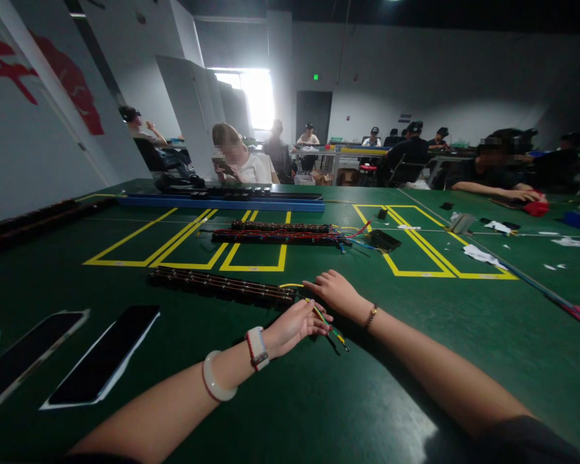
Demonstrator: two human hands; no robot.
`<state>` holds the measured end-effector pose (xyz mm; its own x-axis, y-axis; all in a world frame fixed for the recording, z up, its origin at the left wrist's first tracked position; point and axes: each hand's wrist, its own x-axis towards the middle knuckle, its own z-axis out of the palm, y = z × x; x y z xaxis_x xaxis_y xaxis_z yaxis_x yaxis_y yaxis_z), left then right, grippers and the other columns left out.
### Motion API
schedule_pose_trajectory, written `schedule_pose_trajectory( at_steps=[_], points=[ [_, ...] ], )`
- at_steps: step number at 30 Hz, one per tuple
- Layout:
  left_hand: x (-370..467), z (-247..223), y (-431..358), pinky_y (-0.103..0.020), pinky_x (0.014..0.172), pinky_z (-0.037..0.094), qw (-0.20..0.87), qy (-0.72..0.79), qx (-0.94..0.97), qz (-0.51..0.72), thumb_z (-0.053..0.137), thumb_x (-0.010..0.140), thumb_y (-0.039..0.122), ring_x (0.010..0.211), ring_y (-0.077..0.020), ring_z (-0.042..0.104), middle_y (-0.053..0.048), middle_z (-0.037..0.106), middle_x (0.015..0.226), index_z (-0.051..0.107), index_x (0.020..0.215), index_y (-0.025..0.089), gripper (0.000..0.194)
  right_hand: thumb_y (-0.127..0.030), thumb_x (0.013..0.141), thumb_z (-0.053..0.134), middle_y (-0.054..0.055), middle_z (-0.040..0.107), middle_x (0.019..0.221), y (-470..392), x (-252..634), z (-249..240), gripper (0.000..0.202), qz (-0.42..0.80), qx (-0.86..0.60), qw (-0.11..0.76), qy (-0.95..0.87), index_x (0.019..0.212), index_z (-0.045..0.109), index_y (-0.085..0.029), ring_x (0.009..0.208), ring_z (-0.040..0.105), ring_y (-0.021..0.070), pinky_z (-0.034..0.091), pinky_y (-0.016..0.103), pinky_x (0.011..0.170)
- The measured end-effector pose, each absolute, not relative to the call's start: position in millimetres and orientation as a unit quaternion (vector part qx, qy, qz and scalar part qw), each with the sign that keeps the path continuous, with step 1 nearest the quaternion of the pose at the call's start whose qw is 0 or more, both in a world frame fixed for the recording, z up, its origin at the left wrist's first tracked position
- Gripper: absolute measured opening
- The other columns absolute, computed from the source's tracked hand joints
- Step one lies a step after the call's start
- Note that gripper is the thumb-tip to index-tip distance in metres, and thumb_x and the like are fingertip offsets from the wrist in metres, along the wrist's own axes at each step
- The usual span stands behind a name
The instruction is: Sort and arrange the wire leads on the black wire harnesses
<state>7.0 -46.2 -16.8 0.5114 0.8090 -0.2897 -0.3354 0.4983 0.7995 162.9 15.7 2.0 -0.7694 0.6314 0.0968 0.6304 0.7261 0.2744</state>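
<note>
A long dark strip assembly (222, 285) lies on the green table, its right end beside my hands. Yellow and green wires (325, 318) run from that end across the fingers of my left hand (292, 325). That hand is turned partly palm up, its fingers loosely curled on the wires. Just beyond it, my right hand (337, 291) reaches in from the right, fingers bent toward a short yellow wire (290, 285) at the strip's end. Whether its fingertips pinch the wire is too small to tell.
Behind lies a second strip bundle (275, 236) with red and blue wires, near a black box (385, 240). Two phones (104, 357) (29, 351) rest at the left. A blue rail (222, 203) spans the back. People sit beyond the table and at its right.
</note>
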Motion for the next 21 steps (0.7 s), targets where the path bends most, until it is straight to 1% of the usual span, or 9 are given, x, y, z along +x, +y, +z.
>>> schedule_pose_trajectory(
  at_steps=[2,6,12,14,18,21],
  points=[
    [6.9,-14.4,-46.5,-0.026,0.067,0.048,0.801,0.343,0.348,0.347,0.034,0.096,0.029,0.066,-0.0131,0.065,-0.014,0.067,0.087,0.044,0.088,0.014,0.020,-0.018,0.092,0.049,0.008,0.062,0.091,20.0,162.2,-3.2,0.038,0.157,0.339,-0.002,0.928,0.130,0.049,-0.019,0.082,0.054,0.0192,0.033,0.031,0.071],
    [6.4,-13.9,-47.3,-0.024,0.062,0.046,0.794,0.353,0.355,0.344,0.032,0.096,0.032,0.061,-0.0128,0.063,-0.008,0.064,0.076,0.044,0.088,0.015,0.022,-0.020,0.092,0.049,0.008,0.060,0.094,26.5,163.7,-13.4,0.038,0.163,0.335,-0.033,0.927,0.130,0.050,-0.020,0.084,0.052,0.0196,0.035,0.032,0.075],
    [6.5,-12.9,-47.5,-0.020,0.052,0.038,0.767,0.381,0.371,0.358,0.036,0.095,0.033,0.050,-0.0073,0.052,-0.005,0.059,0.068,0.047,0.086,0.013,0.025,-0.022,0.091,0.052,0.008,0.058,0.102,30.8,169.0,-24.5,0.039,0.148,0.331,-0.096,0.927,0.130,0.050,-0.022,0.091,0.051,0.0192,0.037,0.033,0.085],
    [5.2,-7.0,-46.9,-0.018,0.046,0.033,0.745,0.406,0.399,0.348,0.036,0.094,0.034,0.045,-0.0056,0.047,-0.002,0.057,0.065,0.046,0.086,0.014,0.024,-0.023,0.092,0.052,0.008,0.058,0.104,30.7,169.8,-25.9,0.038,0.138,0.337,-0.121,0.923,0.130,0.051,-0.021,0.092,0.051,0.0190,0.038,0.033,0.086],
    [-1.4,3.9,-39.8,-0.018,0.039,0.022,0.673,0.465,0.500,0.284,0.034,0.094,0.036,0.035,-0.0040,0.036,0.003,0.054,0.057,0.045,0.084,0.016,0.025,-0.024,0.092,0.051,0.008,0.060,0.105,31.7,170.6,-28.7,0.034,0.118,0.359,-0.165,0.911,0.126,0.054,-0.019,0.094,0.052,0.0192,0.039,0.033,0.088],
    [-8.1,5.7,-31.2,-0.019,0.038,0.023,0.577,0.509,0.596,0.231,0.031,0.094,0.036,0.032,-0.0058,0.035,0.002,0.054,0.053,0.047,0.081,0.016,0.029,-0.023,0.091,0.052,0.009,0.061,0.105,34.6,171.3,-31.7,0.032,0.103,0.376,-0.177,0.904,0.122,0.056,-0.017,0.094,0.054,0.0196,0.040,0.033,0.087]
  ],
)
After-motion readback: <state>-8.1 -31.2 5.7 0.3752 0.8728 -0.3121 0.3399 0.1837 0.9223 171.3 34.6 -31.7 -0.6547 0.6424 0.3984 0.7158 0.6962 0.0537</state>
